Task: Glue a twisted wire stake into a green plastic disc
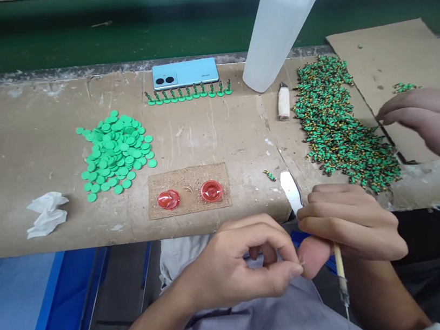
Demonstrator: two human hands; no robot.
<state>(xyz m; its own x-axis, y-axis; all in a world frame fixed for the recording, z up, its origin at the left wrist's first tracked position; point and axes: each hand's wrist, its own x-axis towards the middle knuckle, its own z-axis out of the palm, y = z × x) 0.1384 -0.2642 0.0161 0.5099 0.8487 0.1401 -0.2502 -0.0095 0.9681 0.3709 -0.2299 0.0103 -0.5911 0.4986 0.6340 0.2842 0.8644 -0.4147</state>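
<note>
My left hand (250, 262) is in front of the table edge, thumb and forefinger pinched on a tiny pale bit too small to name, right against my right thumb. My right hand (346, 221) is closed round a thin pale-handled tool (339, 265); its needle-like tip points down. Just beyond my right fingers, a white blade-shaped piece (290, 190) lies at the table edge; its lower end is hidden. A single small green figure (269, 175) lies near it. To the left, a cardboard piece (191, 207) bears two red shallow caps (211, 191) with glossy red contents.
Green discs (115, 152) are heaped left, near crumpled tissue (47, 211). Several figures on green bases (188, 93) stand before a blue phone (186, 73). A tall white bottle (278, 28), a wrapped stub (284, 102) and piled green figures (336, 121) are rightward. Another person's hand (429, 113) reaches in.
</note>
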